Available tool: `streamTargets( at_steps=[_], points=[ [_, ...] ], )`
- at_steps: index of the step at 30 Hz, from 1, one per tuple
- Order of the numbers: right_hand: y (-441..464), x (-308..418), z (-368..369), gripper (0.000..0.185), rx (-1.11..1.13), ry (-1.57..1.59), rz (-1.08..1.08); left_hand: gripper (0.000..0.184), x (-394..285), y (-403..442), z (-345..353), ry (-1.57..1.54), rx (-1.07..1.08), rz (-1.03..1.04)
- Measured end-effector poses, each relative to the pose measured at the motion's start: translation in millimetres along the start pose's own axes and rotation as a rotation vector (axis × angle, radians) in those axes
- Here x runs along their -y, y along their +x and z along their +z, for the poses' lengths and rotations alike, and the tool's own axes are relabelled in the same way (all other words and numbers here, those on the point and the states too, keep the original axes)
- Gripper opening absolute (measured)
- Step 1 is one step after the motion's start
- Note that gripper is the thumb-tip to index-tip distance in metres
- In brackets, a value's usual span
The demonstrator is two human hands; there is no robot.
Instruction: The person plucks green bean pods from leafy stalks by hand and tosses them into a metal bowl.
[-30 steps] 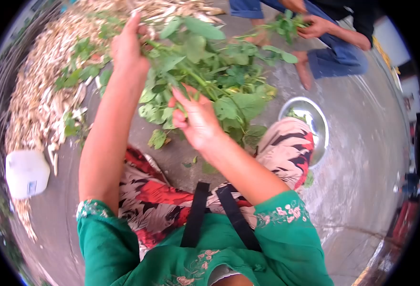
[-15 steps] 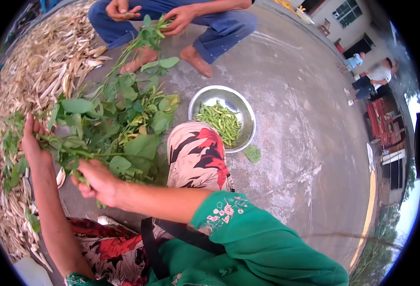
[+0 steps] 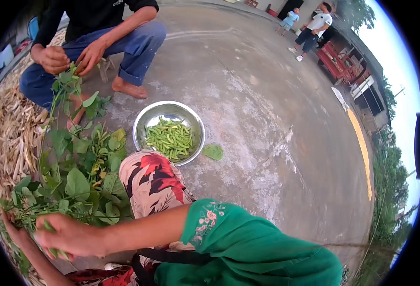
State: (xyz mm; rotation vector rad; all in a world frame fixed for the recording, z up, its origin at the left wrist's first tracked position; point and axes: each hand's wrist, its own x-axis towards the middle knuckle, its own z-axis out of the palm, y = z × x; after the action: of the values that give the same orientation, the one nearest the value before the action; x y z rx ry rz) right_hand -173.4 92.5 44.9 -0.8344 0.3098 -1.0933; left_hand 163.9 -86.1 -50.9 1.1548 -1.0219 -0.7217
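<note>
My right hand [image 3: 71,236] is closed around a few green bean pods [image 3: 51,228], whose ends stick out between the fingers. Left of it, near the view's edge, my left hand [image 3: 15,230] grips the stems of a leafy bean plant [image 3: 78,185]; its fingers are partly hidden by leaves and by my right hand. Beyond my patterned knee, a metal basin [image 3: 198,121] holds a heap of green pods [image 3: 171,138].
Opposite me a seated person's hands [image 3: 89,56] handle another leafy stalk [image 3: 68,80]. Dry corn husks [image 3: 9,143] cover the ground at left. A loose leaf [image 3: 212,152] lies beside the basin. Two people [image 3: 317,26] and a red vehicle [image 3: 336,62] are far off.
My view has turned right and up, so the basin appears further left. My right hand has come away from the stem with pods in it. The other person's hands have drawn closer together.
</note>
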Motion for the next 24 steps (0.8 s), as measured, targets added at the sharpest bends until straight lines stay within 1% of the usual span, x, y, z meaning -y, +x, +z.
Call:
streamTargets(
  at_steps=[1,3,4,5,7,8,9,11,12,13,14,15,16,17,18,19,20,21,22,24],
  points=[
    [-5.0,30.6,-6.7,0.025,-0.043,0.051,-0.065,0.027,-9.5,-1.5,5.8,0.055,0.028,0.055],
    [-15.3,73.3,-38.9,0.02,-0.119,0.113,-0.228,0.028,-27.8,-2.8,26.7,-0.207,-0.101,-0.248],
    [-23.6,92.7,-56.1,0.019,-0.203,0.103,-0.286,0.028,-48.0,-27.3,55.5,-0.136,-0.213,-0.164],
    [-33.4,109.3,-74.3,0.018,-0.287,0.093,-0.346,0.028,-41.1,-21.4,49.4,-0.139,-0.209,-0.164],
    [-53.5,129.3,-110.8,0.017,-0.525,0.002,-0.47,0.032,-13.7,1.0,17.9,-0.109,-0.074,-0.071],
    [-64.8,136.1,-128.3,0.019,-0.631,-0.094,-0.517,0.032,-3.0,9.6,3.3,-0.111,-0.068,-0.07],
    [-74.5,139.8,-146.2,0.021,-0.736,-0.194,-0.562,0.044,6.6,17.0,-10.9,-0.032,-0.003,-0.069],
    [-89.8,139.3,-183.7,0.018,-0.906,-0.362,-0.629,0.057,6.6,19.8,-10.7,0.042,0.067,-0.067],
    [-93.8,133.7,-208.7,0.019,-1.017,-0.461,-0.623,0.043,-2.0,15.4,-4.0,-0.097,-0.015,-0.147],
    [-98.4,125.3,-236.6,0.019,-1.129,-0.558,-0.615,0.029,-11.6,9.3,4.6,-0.233,-0.095,-0.227],
    [-108.7,116.4,-264.9,0.026,-1.205,-0.802,-0.508,0.029,-29.2,-5.9,24.9,-0.231,-0.09,-0.224],
    [-118.2,104.0,-293.5,0.033,-1.265,-1.04,-0.383,0.024,-52.4,-26.7,52.7,-0.269,-0.12,-0.277],
    [-129.8,90.2,-325.3,0.045,-1.291,-1.179,-0.132,0.018,-66.3,-37.1,64.1,-0.294,-0.16,-0.325],
    [-138.1,75.1,-348.0,0.056,-1.278,-1.293,0.133,0.016,-46.5,-16.8,41.1,-0.26,-0.13,-0.295],
    [-150.3,64.0,-354.7,0.07,-1.202,-1.018,0.246,0.015,-27.1,3.8,17.6,-0.227,-0.102,-0.264],
    [-154.8,61.1,-362.6,0.07,-1.185,-1.045,0.273,0.016,-50.7,-18.6,41.2,-0.256,-0.123,-0.312],
    [-158.4,57.4,-366.6,0.067,-1.218,-0.942,0.199,0.015,-55.5,-20.7,43.6,-0.241,-0.18,-0.301],
    [-160.3,59.4,-356.8,0.064,-1.266,-0.977,0.197,0.015,-49.5,-15.4,34.6,-0.241,-0.15,-0.243],
    [-164.6,60.0,-362.2,0.062,-1.284,-0.948,0.197,0.015,-55.4,-16.5,31.7,-0.226,-0.087,-0.291],
    [-169.0,62.6,-363.9,0.061,-1.301,-0.917,0.194,0.017,-58.0,-21.6,37.2,-0.159,-0.112,-0.256]
  ],
)
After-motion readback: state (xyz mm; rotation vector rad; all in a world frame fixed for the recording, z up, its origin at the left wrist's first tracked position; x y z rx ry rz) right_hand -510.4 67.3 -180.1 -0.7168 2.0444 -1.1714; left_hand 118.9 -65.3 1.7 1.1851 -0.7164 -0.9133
